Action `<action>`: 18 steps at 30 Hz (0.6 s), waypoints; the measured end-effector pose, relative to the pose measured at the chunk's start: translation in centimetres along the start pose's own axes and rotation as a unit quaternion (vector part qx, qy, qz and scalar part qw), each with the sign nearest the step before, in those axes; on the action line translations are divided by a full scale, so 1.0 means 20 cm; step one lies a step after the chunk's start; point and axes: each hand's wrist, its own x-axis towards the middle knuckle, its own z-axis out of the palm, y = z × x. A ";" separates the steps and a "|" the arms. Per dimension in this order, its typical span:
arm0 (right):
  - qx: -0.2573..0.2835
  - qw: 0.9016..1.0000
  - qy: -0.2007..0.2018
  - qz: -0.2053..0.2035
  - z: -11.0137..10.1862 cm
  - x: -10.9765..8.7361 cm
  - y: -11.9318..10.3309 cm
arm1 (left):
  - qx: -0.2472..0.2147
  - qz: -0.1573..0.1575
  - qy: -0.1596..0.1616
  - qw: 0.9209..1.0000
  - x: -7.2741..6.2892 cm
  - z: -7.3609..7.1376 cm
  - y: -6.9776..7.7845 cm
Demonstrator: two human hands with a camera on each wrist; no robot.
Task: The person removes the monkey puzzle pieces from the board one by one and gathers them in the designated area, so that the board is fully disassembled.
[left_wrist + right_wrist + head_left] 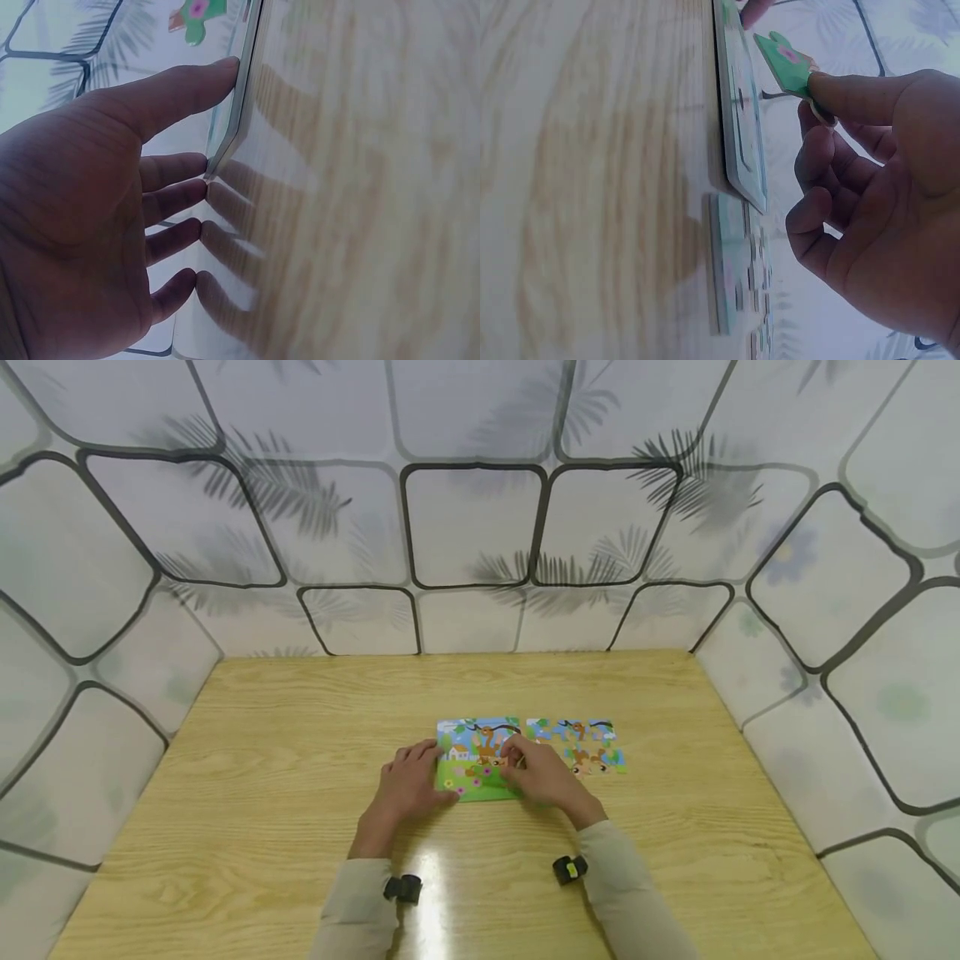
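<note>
**Steadying the board, one piece lifted**

My left hand (408,785) lies flat at the 9 o'clock edge of the puzzle board (474,758), fingers (177,199) straight and spread, tips touching the board's edge where it meets the wooden table (300,760). It holds nothing; I judge it is braced there so the board cannot slide sideways while the other hand works.

My right hand (546,774) comes in from the 3 o'clock side and pinches a green puzzle piece (783,63) between thumb and forefinger, the remaining fingers curled loosely underneath. In the right wrist view the piece is tilted and clear of the board's surface, not lying flat in it. Holding it by one end leaves the rest of its outline free, which I think makes it easier to line up. Which slot it belongs to I cannot tell from here.

Just beside the board, at its 3 o'clock, lies a second patch of loose puzzle pieces (581,745) in the same tree-and-animal print, flat on the table and within easy reach of my right hand. The board sits near the middle of the table, straight ahead of me at 12 o'clock, with patterned white walls (472,527) closing in the far side and both flanks.
</note>
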 end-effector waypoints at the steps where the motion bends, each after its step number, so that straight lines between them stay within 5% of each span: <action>1: 0.002 1.000 0.003 -0.002 -0.01 -0.01 0.01 | 0.000 0.000 -0.001 1.000 0.00 0.00 0.00; 18: 0.009 0.998 0.055 0.025 -0.14 -0.16 0.16 | 0.005 0.005 -0.009 1.000 0.01 0.01 -0.01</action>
